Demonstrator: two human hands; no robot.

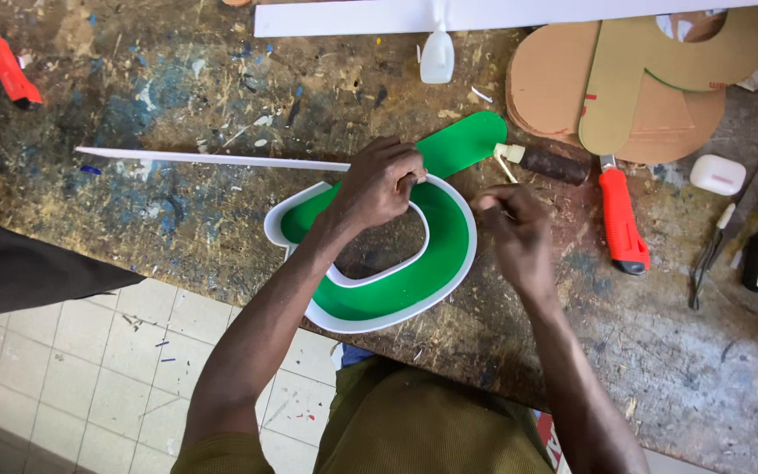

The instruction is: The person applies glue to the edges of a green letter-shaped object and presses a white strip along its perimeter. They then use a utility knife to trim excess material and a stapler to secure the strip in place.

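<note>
At the moment of inspection the person stood at a paint-stained workbench point(177, 105) with a curved green letter form point(414, 281) lying flat before them, partly overhanging the bench's near edge. A white edging strip point(462, 230) ran upright round the form's outline, and its free length point(212, 159) trailed away across the bench toward nine o'clock. The left hand point(381, 183) pressed down on the form at its inner curve, fingers curled over the white strip and closed on it. The right hand point(511, 230), just beside the form at three o'clock, was pinched shut at the strip's outer wall; whether it held a small object between the fingertips could not be determined from this view. A dark glue tube with a pale nozzle point(544, 161) lay close by at one o'clock from that hand, its tip pointing toward the form. An orange utility knife point(620, 219) lay farther toward three o'clock, with cardboard cut-outs point(625, 79) beyond it at one o'clock. Risks noted: the strip could spring off the curve if pressure eased before it bonded; adhesive could smear the green face or the fingers; the overhanging form could tip off the bench; the long free strip could kink.
</note>
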